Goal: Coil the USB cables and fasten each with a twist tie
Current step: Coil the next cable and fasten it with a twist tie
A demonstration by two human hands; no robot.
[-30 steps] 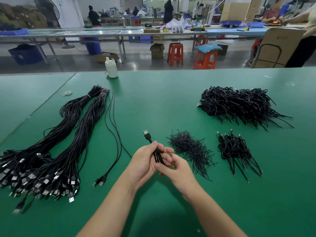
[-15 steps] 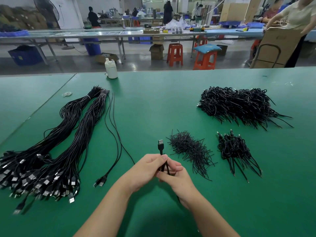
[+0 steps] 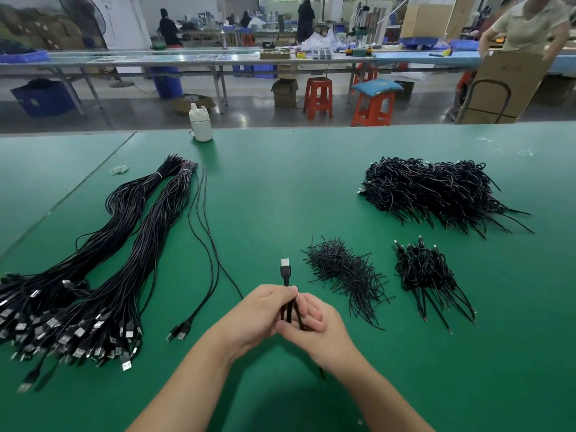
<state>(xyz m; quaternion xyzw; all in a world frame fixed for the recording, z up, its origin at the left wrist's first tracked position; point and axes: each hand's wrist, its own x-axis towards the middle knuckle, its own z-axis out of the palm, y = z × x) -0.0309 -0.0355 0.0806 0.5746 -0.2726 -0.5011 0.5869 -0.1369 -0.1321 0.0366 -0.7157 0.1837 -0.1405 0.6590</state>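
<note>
Over the green felt-topped table (image 3: 280, 188), the left hand (image 3: 258, 316) pinches a folded black USB cable (image 3: 288, 307), silver plug up; the right hand (image 3: 314, 325) curls round its lower strands, beside a loose heap of black twist ties (image 3: 343, 269).

Your hands meet low at the middle of the green table (image 3: 280, 188), and open cloth runs straight ahead of you to the white bottle (image 3: 201, 124) at the far edge. To your left, two loose cables (image 3: 208, 244) lie just beside your wrist, then the long cable bundles (image 3: 103, 260) fill that side. To your right, the twist tie pile (image 3: 346, 272) sits near, the small coil heap (image 3: 427, 272) beyond it, and the big coil heap (image 3: 436, 191) farther back.
</note>
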